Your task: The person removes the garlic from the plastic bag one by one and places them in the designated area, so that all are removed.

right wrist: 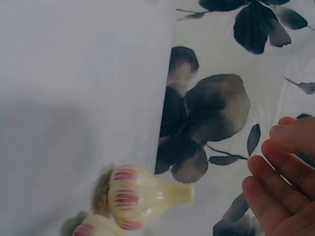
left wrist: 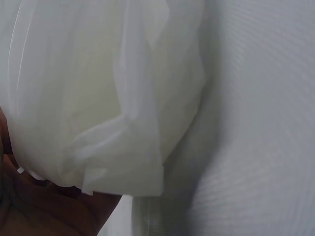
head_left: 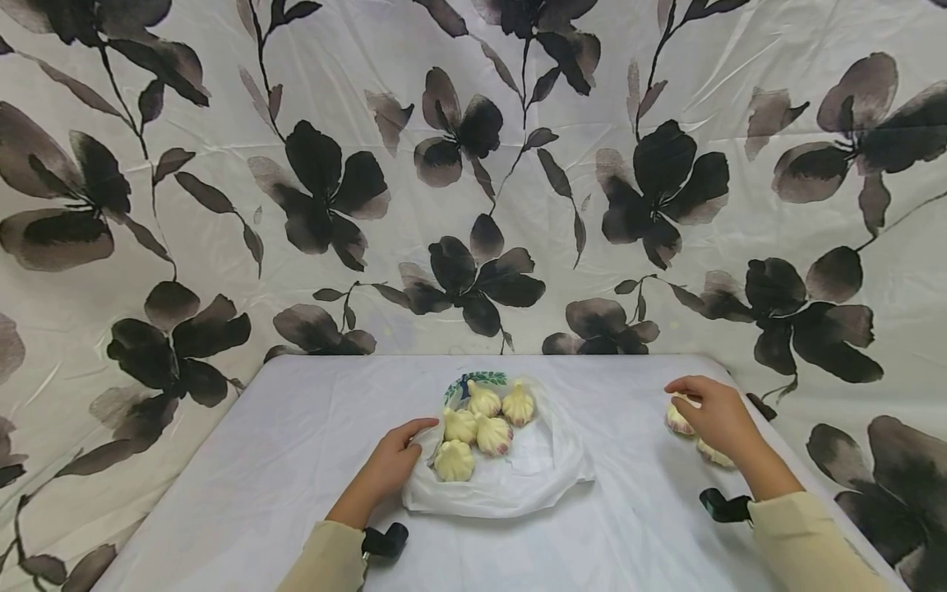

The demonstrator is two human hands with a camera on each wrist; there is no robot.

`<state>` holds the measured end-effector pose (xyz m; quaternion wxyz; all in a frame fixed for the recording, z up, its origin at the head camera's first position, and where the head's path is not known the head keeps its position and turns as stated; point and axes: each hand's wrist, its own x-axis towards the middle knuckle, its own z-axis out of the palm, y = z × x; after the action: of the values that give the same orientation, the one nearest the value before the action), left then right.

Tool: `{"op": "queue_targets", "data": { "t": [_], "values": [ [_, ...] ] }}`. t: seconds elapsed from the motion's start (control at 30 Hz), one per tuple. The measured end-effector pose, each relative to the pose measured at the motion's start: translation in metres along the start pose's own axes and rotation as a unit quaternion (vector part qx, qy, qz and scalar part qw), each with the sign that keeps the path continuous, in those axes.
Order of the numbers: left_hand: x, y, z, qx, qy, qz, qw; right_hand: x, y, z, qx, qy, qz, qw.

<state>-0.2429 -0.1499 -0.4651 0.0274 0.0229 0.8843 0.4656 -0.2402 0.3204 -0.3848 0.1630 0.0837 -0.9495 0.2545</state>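
A white plastic bag lies on the table with its mouth spread, and several garlic bulbs sit inside it. My left hand holds the left rim of the bag. Up close in the left wrist view, the thin plastic passes between thumb and fingers, and the fingertips are partly hidden. At the right, my right hand hovers over two garlic bulbs. The right wrist view has its fingers loosely bent with nothing in them, apart from the nearer bulb with pink streaks.
A white cloth covers the table. Behind and around it hangs a pale curtain with dark flowers. Both forearms carry a black wrist camera. A green and blue print shows on the back of the bag.
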Motion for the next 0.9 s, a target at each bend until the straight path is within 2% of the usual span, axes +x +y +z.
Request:
{"op": "queue_targets", "data": {
  "t": [0.2,0.37,0.9],
  "values": [
    [0.000,0.001,-0.001,0.001,0.002,0.004,1.0000,0.007,-0.015,0.005,0.004,-0.005,-0.016,0.9999],
    [-0.001,0.002,-0.001,0.001,0.007,0.005,1.0000,0.012,-0.022,0.011,0.007,0.006,-0.043,0.9990],
    [-0.001,0.001,0.001,-0.001,0.005,0.002,1.0000,0.021,-0.042,0.032,0.064,0.001,-0.105,0.9924]
  ]
}}
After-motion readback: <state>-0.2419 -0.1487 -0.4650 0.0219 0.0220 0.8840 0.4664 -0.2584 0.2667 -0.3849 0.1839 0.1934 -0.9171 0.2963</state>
